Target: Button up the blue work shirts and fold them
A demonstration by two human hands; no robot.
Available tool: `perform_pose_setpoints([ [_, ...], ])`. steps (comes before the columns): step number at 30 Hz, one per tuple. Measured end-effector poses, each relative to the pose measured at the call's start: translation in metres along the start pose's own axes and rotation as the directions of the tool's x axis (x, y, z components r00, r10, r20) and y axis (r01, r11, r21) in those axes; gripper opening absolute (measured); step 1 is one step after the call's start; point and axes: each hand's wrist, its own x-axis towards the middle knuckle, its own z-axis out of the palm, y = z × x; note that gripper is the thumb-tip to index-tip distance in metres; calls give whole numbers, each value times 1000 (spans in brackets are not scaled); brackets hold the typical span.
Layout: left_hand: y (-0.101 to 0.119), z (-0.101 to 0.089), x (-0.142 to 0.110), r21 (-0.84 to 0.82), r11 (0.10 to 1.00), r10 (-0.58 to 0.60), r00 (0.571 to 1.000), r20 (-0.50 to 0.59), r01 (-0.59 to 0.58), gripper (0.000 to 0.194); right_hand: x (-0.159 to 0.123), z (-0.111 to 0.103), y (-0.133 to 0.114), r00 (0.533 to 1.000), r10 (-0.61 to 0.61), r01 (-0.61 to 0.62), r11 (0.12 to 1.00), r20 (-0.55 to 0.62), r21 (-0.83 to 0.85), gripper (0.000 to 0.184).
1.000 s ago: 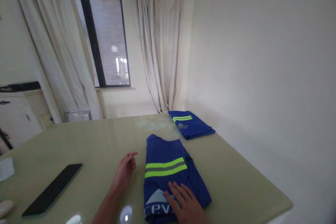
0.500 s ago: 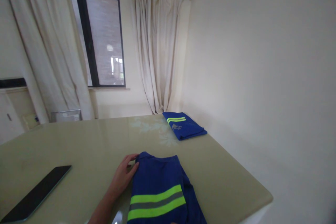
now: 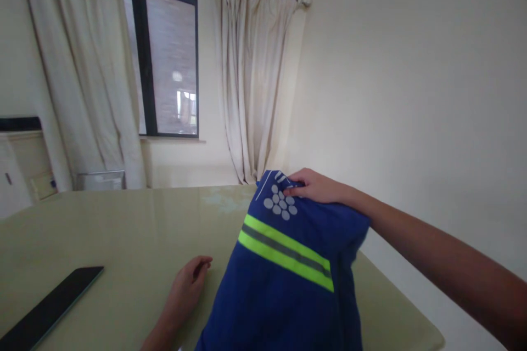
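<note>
A blue work garment point(image 3: 284, 307) hangs from my right hand point(image 3: 315, 185), raised above the front of the table. It has a yellow-green and grey reflective band and a grey print of round dots near its upper end. The thumb and fingers of that hand pinch its top edge. Left of the cloth, my left hand point(image 3: 188, 288) rests low over the table, fingers curled in and nothing seen in them. It is apart from the garment. The lower part of the cloth runs out of the picture.
The pale glossy table point(image 3: 135, 225) reaches back towards the window wall. A dark flat slab-like object point(image 3: 53, 307) lies at its left front. A plain wall point(image 3: 428, 120) borders the right side, with curtains point(image 3: 251, 66) behind. The folded blue cloth at the back is almost wholly hidden.
The garment has been lifted off the table and now shows its dotted print. My right hand has come into view gripping its top. My left hand has let go of the cloth's edge.
</note>
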Motion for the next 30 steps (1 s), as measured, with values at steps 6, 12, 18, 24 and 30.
perform_pose_setpoints([
  [6,-9,1,2,26,999,36,998,44,-37,32,58,-47,70,953,-64,-124,808,-295,-576,31],
  [12,-3,3,0,53,997,57,996,66,-60,28,59,-14,119,931,78,-302,715,-357,-630,32],
  [18,-3,6,-2,118,985,117,988,103,-129,26,-14,154,143,832,397,-535,757,-386,-375,49],
  [24,4,14,-2,306,934,137,977,164,-182,31,-18,306,69,840,332,-376,926,-429,-21,42],
  [30,7,17,-13,360,751,344,794,502,-553,64,6,328,-14,991,-91,102,988,-97,112,54],
])
